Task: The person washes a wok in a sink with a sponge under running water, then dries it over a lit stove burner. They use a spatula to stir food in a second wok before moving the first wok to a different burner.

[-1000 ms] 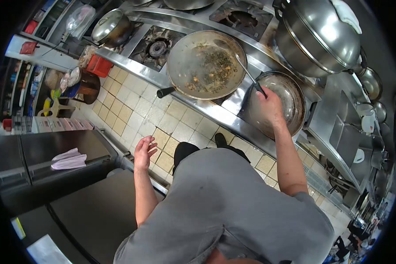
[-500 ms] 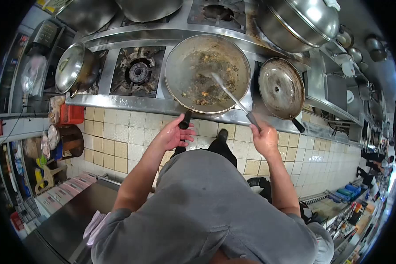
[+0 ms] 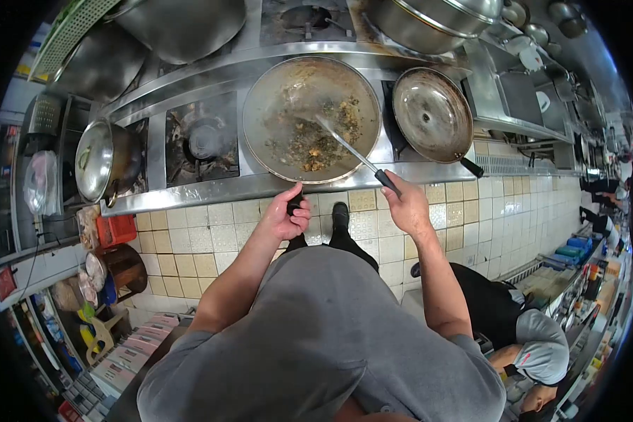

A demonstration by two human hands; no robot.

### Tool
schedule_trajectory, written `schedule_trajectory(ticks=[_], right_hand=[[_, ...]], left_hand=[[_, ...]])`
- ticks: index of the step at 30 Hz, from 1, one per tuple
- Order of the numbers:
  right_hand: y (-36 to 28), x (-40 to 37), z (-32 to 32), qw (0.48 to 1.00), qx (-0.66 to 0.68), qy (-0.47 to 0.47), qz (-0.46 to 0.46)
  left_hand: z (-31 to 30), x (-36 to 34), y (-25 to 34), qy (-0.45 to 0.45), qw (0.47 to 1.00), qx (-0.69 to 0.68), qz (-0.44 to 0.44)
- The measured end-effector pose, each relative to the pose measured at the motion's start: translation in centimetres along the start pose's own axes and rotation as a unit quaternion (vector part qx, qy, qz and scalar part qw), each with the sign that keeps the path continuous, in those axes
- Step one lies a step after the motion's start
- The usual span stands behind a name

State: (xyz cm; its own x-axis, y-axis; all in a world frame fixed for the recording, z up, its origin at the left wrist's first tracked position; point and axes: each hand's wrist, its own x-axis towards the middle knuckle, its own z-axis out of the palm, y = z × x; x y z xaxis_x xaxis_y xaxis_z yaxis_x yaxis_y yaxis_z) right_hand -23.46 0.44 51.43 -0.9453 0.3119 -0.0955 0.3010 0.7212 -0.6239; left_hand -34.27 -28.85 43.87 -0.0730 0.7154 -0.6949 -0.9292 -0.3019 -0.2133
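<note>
A large, deep pan (image 3: 260,133) stands on the stove, with dark, crumbly food (image 3: 309,144) and orange-brown bits spread over its bottom. Haze hangs over the pan. My left hand (image 3: 285,216) is closed around the pan's black handle (image 3: 297,204), at the stove's front edge. Held in my right hand (image 3: 408,207) is a metal spatula (image 3: 349,146), its black grip between my fingers. The spatula's long shaft slants down to the left into the food, and its head is hard to make out there.
A burner (image 3: 204,141) and a lidded pot (image 3: 95,158) are left of the pan. A wide lid-like pan (image 3: 432,116) with a black handle lies to the right. Big steel pots (image 3: 183,28) stand behind. A co-worker (image 3: 541,341) bends low behind me on the right.
My left hand, open beside the pan handle before, has closed around it. The spatula has shifted slightly within the pan. The co-worker has come much more into view at lower right.
</note>
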Motion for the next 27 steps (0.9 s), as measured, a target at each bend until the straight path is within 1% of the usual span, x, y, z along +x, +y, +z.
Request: schedule_trajectory(ticks=[1, 2, 4, 5, 6, 7, 8, 9, 10, 11, 13, 14, 15, 16, 17, 18, 19, 20, 21, 22, 23, 24, 25, 26, 27], right_hand=[[1.0, -0.3, 0.7, 0.999, 0.014, 0.037, -0.028], [1.8, -0.3, 1.7, 0.999, 0.013, 0.046, -0.02], [3.0, 0.4, 3.9, 0.997, 0.019, 0.074, -0.001], [3.5, 0.9, 4.9, 0.997, -0.007, 0.071, -0.004], [3.5, 1.3, 5.6, 0.997, -0.033, 0.066, -0.007], [3.0, 1.4, 5.8, 0.999, -0.029, 0.046, -0.002], [2.6, 1.5, 5.8, 0.999, -0.023, 0.024, 0.002], [2.0, 1.3, 5.3, 1.0, -0.003, 0.002, 0.002], [1.7, 1.0, 4.6, 1.0, 0.019, -0.022, 0.0], [2.3, 0.9, 3.9, 0.998, 0.041, -0.043, 0.03], [7.7, 1.0, 3.0, 0.99, -0.007, 0.138, -0.001], [9.6, 1.8, -0.3, 0.974, 0.047, 0.223, 0.003], [12.1, 2.3, -4.1, 0.949, -0.009, 0.314, 0.021], [15.4, 3.0, -7.3, 0.916, -0.022, 0.394, 0.071], [20.9, 4.0, -10.8, 0.926, -0.045, 0.328, 0.182], [22.0, 4.0, -12.9, 0.921, -0.157, 0.307, 0.183], [22.8, 4.3, -14.7, 0.904, -0.267, 0.282, 0.18], [24.4, 5.0, -15.3, 0.907, -0.26, 0.281, 0.174], [25.9, 6.0, -15.2, 0.927, -0.306, 0.161, 0.143], [27.1, 7.1, -14.7, 0.932, -0.346, 0.037, 0.1], [27.7, 8.8, -15.0, 0.947, -0.236, -0.081, 0.202], [27.9, 10.5, -15.8, 0.924, -0.128, -0.205, 0.295], [28.3, 11.0, -15.8, 0.923, -0.039, -0.21, 0.319], [29.3, 10.5, -15.7, 0.894, 0.134, -0.218, 0.367], [29.7, 9.8, -15.0, 0.854, 0.237, -0.198, 0.418]], left_hand=[[-1.1, 0.7, 0.3, -0.025, 1.0, 0.006, -0.011], [-1.5, 1.3, 0.5, -0.052, 0.998, 0.014, -0.025], [-1.1, 1.6, 0.1, -0.036, 0.998, 0.031, -0.047], [-1.4, 2.0, -0.2, -0.057, 0.997, 0.027, -0.051], [-1.6, 2.2, -0.5, -0.077, 0.995, 0.022, -0.055], [-1.6, 2.4, -0.7, -0.078, 0.994, 0.034, -0.068], [-1.7, 2.4, -0.8, -0.084, 0.994, 0.032, -0.059], [-1.7, 2.4, -0.9, -0.091, 0.994, 0.028, -0.048], [-1.7, 2.4, -0.9, -0.09, 0.994, 0.036, -0.056], [-1.6, 2.3, -1.0, -0.091, 0.994, 0.035, -0.046], [-1.9, 2.3, -1.0, -0.101, 0.994, 0.034, -0.038], [-2.0, 2.3, -1.1, -0.099, 0.994, 0.037, -0.038], [-2.1, 2.1, -1.4, -0.104, 0.993, 0.029, -0.038], [-2.2, 1.8, -1.7, -0.109, 0.993, 0.02, -0.037], [-2.4, 1.7, -2.0, -0.111, 0.993, 0.011, -0.036], [-2.6, 1.5, -2.3, -0.111, 0.993, 0.012, -0.031], [-2.6, 1.4, -2.5, -0.117, 0.993, 0.013, -0.029], [-2.7, 1.1, -2.6, -0.122, 0.992, 0.012, -0.025], [-2.8, 0.7, -2.9, -0.124, 0.992, 0.016, -0.019], [-2.9, 0.4, -3.2, -0.118, 0.993, 0.01, 0.002], [-3.0, 0.1, -3.5, -0.135, 0.991, -0.022, -0.007], [-3.1, -0.3, -3.6, -0.156, 0.986, -0.052, -0.013], [-3.3, -0.8, -4.0, -0.167, 0.984, -0.058, 0.002], [-3.3, -1.0, -4.3, -0.178, 0.982, -0.063, 0.013], [-3.4, -1.2, -4.8, -0.181, 0.98, -0.084, 0.024]])
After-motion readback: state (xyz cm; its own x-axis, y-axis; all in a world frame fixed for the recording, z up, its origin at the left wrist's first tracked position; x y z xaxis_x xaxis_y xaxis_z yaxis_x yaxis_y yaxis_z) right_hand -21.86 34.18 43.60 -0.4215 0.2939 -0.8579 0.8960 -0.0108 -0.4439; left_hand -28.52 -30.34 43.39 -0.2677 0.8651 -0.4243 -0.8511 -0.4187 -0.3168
